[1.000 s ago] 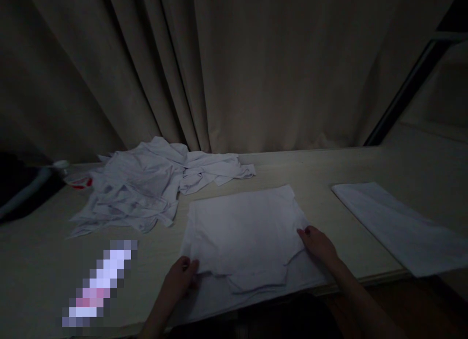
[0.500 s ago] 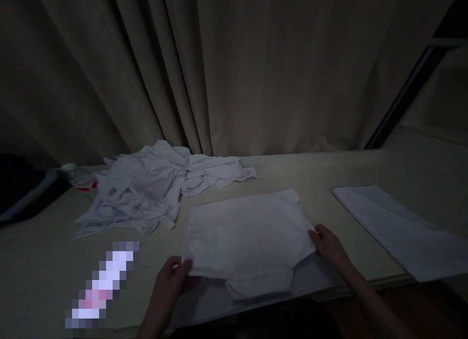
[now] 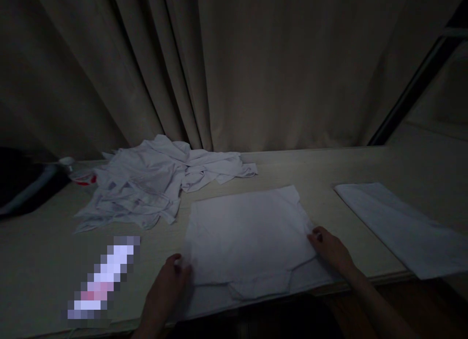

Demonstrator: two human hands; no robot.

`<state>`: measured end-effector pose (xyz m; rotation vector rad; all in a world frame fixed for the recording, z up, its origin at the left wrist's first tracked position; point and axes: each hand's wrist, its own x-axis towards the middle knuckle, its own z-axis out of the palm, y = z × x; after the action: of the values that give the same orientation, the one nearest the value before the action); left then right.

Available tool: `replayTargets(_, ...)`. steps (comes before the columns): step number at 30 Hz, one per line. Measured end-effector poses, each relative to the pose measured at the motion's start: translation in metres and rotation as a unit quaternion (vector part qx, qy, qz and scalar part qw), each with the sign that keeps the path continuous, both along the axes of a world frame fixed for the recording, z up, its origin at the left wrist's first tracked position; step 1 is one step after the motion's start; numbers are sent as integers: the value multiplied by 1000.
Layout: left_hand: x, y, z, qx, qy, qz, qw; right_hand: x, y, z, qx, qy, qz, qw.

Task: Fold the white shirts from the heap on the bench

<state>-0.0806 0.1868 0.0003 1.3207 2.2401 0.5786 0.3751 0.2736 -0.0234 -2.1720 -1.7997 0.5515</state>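
A folded white shirt (image 3: 248, 236) lies in front of me at the near edge of the table, its top fold fairly smooth. A narrow band of the shirt pokes out at the near side, and another white layer spreads beneath it. With thumb and fingers curled, my left hand (image 3: 170, 283) pinches the shirt's left edge close to the near corner. On the opposite side, my right hand (image 3: 331, 249) is closed on the right edge. The fabric between my fingertips is dim and partly hidden.
A crumpled heap of white clothes (image 3: 142, 183) sits at the back left. To the right lies a flat folded white cloth (image 3: 398, 227). A pixelated oblong item (image 3: 106, 275) rests at the left, and a dark object (image 3: 29, 183) stands beyond it. Curtains (image 3: 274, 70) hang behind the table.
The shirt's near edge has come down flatter onto the layer beneath. My left hand has shifted slightly left, while my right hand stays at the right edge. The view has tilted a little.
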Motion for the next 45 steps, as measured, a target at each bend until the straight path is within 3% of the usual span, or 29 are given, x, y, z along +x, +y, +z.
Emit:
replayTargets(2,1,11,4,58,109,-25,992,-2,6,3,53,-34,-8,998)
replayTargets(5,15,41,11,148,224,-103,958,-14,27,9,159,-84,29,983)
replayTargets(9,37,92,3,146,326,-158,921,-41,71,11,232,-124,108,959)
replayTargets(15,37,149,-24,112,348,-180,913,-65,143,-1,206,-193,192,940)
replayTargets(19,26,171,-43,99,348,-171,916,-60,169,-29,147,-217,181,948)
replayTargets(24,15,187,-57,99,367,-184,906,-52,175,-61,111,-223,111,962)
replayTargets(26,12,192,-54,85,369,-186,907,-52,175,-60,99,-230,104,962)
replayTargets(29,15,198,-42,61,366,-188,909,-60,174,-44,94,-254,93,958)
replayTargets(32,37,204,-28,93,367,-196,904,-85,173,-23,144,-260,107,949)
replayTargets(35,76,211,-26,140,345,-246,895,-129,172,-13,186,-209,205,938)
replayTargets(38,111,219,-41,156,317,-270,896,-172,173,-21,176,-155,285,929)
replayTargets(42,126,229,-60,155,301,-256,905,-197,176,-40,160,-137,250,945)
replayTargets(45,122,231,-59,147,297,-259,907,-194,177,-43,160,-134,245,947)
